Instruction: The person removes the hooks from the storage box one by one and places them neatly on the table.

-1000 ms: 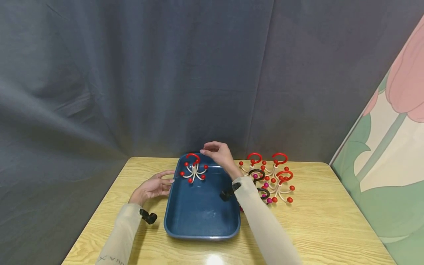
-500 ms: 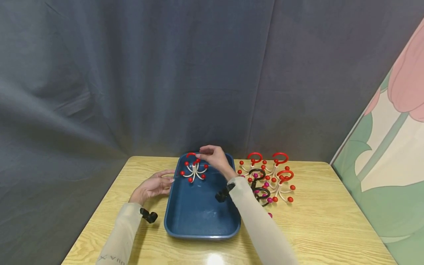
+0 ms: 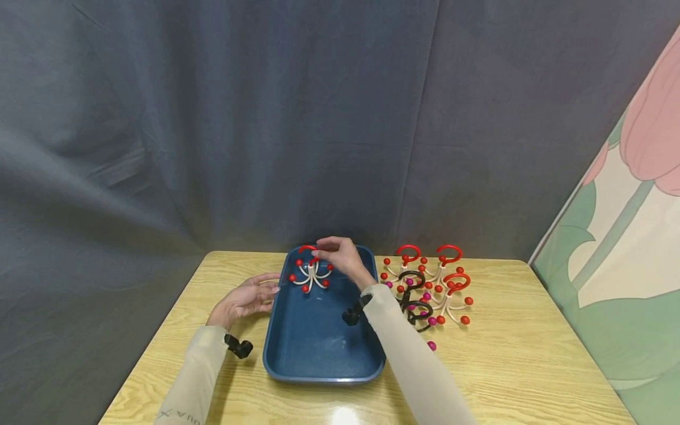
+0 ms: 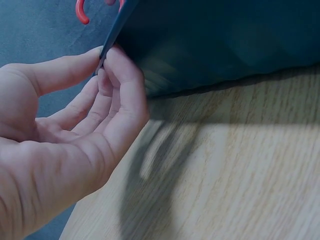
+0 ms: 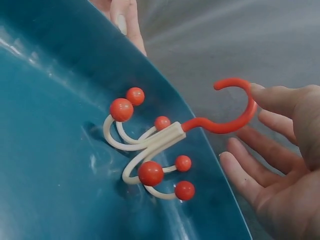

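Observation:
A hanger (image 3: 311,273) with a red hook and several cream curved arms tipped with red balls sits in the far left part of the blue tray (image 3: 324,339). My right hand (image 3: 345,258) pinches its red hook between thumb and fingers. In the right wrist view, the hanger (image 5: 167,136) lies tilted against the tray's wall, its hook rising past the rim. At the tray's left side, my left hand (image 3: 249,300) holds the rim. The left wrist view has that hand (image 4: 100,157) with thumb and fingers gripping the tray's edge.
Right of the tray, several more hangers crowd the wooden table (image 3: 510,354): red-hooked ones (image 3: 448,298) and black-hooked ones (image 3: 411,298) with magenta balls. A grey curtain (image 3: 319,118) hangs behind, and a flower-patterned panel (image 3: 627,295) borders the table's right side.
My right hand has moved left and slightly down from the tray's far rim onto the hanger's red hook. The left hand and tray have stayed put.

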Demonstrator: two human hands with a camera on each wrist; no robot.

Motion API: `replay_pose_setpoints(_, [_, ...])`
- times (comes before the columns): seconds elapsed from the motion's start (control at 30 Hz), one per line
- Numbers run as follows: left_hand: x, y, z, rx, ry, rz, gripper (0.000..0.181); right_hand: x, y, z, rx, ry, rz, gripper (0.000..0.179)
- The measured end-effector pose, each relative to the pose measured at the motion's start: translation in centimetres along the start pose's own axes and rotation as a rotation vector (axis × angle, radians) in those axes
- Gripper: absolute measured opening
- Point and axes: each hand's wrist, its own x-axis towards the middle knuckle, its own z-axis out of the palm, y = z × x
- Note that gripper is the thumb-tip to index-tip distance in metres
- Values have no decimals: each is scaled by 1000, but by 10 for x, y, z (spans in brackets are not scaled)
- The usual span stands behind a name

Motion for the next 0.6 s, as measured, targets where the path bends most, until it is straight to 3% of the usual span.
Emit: replay_pose_setpoints(0.6, [0, 0, 1, 15, 14, -4, 63, 6, 11, 16, 15, 32, 17, 23])
